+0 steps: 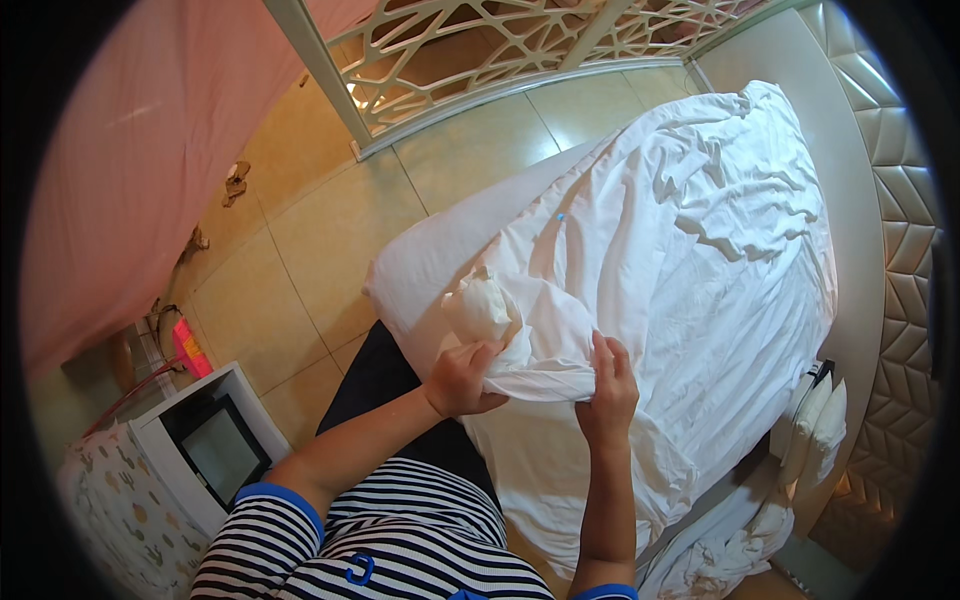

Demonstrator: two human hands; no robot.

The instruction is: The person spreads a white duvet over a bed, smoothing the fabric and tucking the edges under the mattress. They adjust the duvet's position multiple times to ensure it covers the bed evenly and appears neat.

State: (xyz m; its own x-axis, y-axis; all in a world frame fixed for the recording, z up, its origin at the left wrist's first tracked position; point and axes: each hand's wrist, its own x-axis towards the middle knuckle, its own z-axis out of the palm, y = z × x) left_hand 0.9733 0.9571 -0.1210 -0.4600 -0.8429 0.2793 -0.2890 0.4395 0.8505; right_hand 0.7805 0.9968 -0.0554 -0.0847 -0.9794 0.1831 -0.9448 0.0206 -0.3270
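A large white duvet cover [675, 315] lies wrinkled across the bed, and its near part is lifted in front of me. My left hand [465, 379] grips the raised fabric edge on the left, beside a bunched cream-white padded piece [480, 307]. Whether that piece is a quilt corner or a small pillow I cannot tell. On the other side, my right hand [611, 382] pinches the same white edge between thumb and fingers. Between my hands the cloth hangs in a folded band. The bed's white-sheeted mattress [427, 247] shows along the left.
A padded headboard wall [911, 247] stands at right. White pillows [814, 427] and heaped white cloth [720, 562] are beyond the bed's near side. A lattice screen [465, 45] rises behind. At left are a pink curtain [135, 172], a white cabinet [217, 442] and tiled floor [307, 247].
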